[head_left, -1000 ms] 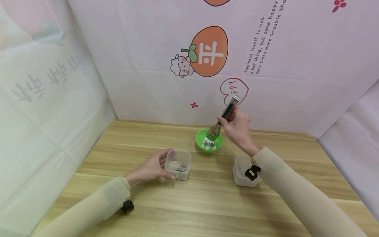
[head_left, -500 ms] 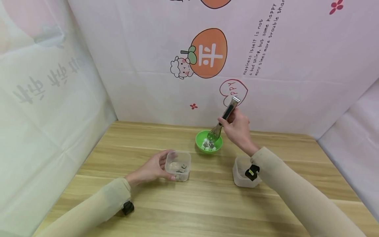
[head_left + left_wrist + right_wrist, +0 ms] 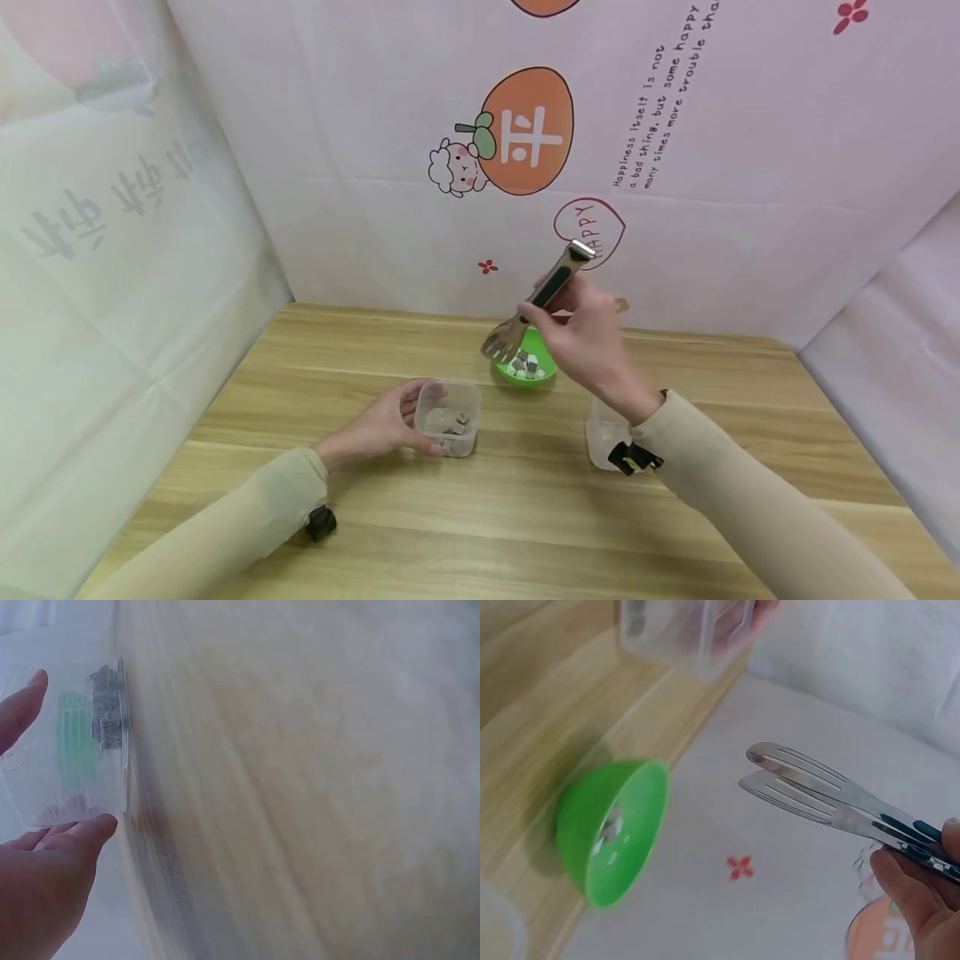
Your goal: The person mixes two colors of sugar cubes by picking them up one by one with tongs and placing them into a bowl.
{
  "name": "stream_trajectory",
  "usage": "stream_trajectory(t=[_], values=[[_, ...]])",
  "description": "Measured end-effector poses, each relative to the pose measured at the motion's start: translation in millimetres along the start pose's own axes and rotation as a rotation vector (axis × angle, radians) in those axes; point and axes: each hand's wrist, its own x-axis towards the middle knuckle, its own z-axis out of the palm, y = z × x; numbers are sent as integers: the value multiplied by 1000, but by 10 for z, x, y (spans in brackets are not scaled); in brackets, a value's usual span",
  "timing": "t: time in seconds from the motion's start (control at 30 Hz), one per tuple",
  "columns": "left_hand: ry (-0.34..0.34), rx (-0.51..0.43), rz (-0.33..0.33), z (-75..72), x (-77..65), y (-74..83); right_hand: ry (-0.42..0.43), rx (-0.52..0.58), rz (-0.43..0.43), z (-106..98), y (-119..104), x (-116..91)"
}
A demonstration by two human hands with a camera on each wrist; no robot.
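Note:
My left hand holds a clear square plastic container on the table, thumb on its near side and fingers on the far side. Several grey cubes lie on its bottom. With my right hand I grip metal serving tongs by their dark-inlaid handles, slanting down to the left. Their slotted blades stand slightly apart, with no cube visible between them. Just below and behind the tongs sits a green bowl, which has white and grey cubes in it.
A second clear container stands at the right, partly hidden by my right wrist. Behind the wooden table hangs a printed white cloth, close to the bowl. More cloth borders both sides.
The tongs have risen out of the green bowl and moved left with my right hand, towards the held container. My left hand stays in place on that container.

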Motion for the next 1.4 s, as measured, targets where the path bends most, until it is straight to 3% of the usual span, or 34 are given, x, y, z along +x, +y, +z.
stream_trajectory(t=[0.23,0.67,1.07,1.4], values=[[-10,-15,7,-19,13,-16,-141,99,-43,317,-212,-186],[-11,11,0,-28,5,-7,-305,16,-84,717,-33,-393],[-14,45,-4,-36,-2,-10,-347,-28,15,849,99,-443],[0,55,-10,-27,-6,5,-285,13,-23,911,116,-428]])
